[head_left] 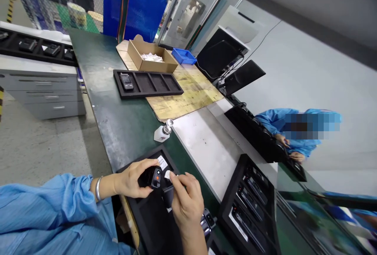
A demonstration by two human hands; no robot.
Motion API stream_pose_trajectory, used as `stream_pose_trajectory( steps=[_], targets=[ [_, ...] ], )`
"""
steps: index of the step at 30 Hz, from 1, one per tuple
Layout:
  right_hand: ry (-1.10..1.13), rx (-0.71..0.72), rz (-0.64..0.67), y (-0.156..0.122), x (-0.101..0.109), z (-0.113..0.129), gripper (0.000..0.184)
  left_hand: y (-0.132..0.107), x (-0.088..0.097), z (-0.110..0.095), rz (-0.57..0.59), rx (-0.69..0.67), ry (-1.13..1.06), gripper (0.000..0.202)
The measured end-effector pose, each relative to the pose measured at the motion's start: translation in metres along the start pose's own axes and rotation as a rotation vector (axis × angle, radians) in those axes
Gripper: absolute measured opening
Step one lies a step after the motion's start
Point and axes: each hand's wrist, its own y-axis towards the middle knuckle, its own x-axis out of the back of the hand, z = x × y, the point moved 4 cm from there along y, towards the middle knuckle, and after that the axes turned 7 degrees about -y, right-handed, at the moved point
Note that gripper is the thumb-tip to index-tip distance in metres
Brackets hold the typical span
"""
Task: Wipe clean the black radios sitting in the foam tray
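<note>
My left hand (134, 178) grips a small black handheld device (154, 177) by its sides, its end with an orange button turned to the right. Close beside it, my right hand (188, 200) pinches a small white wipe (167, 175) between thumb and forefinger; I cannot tell whether it touches the device. Beneath both hands lies a black foam tray (151, 219) with a white label and dark parts in it, partly hidden. Another device (207, 221) shows behind my right wrist. A white bottle (161, 133) with a metal top stands just beyond the tray.
A foam tray (147, 94) with one device (126, 81) lies farther up the green table (108, 117). Behind it are a cardboard box (154, 65) and a blue bin (184, 56). At right, another tray (224, 211) holds several devices. Across the bench sits a person in blue (306, 145).
</note>
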Motion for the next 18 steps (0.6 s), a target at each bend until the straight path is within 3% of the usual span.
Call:
stream_pose_trajectory(
  steps=[5,9,12,16,18],
  targets=[
    [0.043,0.139,0.109,0.017,-0.006,0.011,0.032,0.001,0.003,-0.001,-0.001,0.008,-0.012,0.087],
    [-0.105,0.063,0.101,0.017,-0.001,-0.006,0.031,-0.003,0.004,0.0,0.011,0.019,-0.056,0.088],
    [-0.099,-0.022,0.018,0.017,0.004,-0.002,0.029,-0.006,0.003,0.0,0.021,0.004,-0.046,0.088],
    [0.001,0.086,0.055,0.021,-0.002,0.019,0.027,-0.004,0.003,0.0,0.024,0.004,-0.029,0.087],
    [-0.02,0.104,0.078,0.022,-0.005,0.018,0.028,-0.001,0.005,0.0,0.015,0.001,-0.027,0.087]
  ],
)
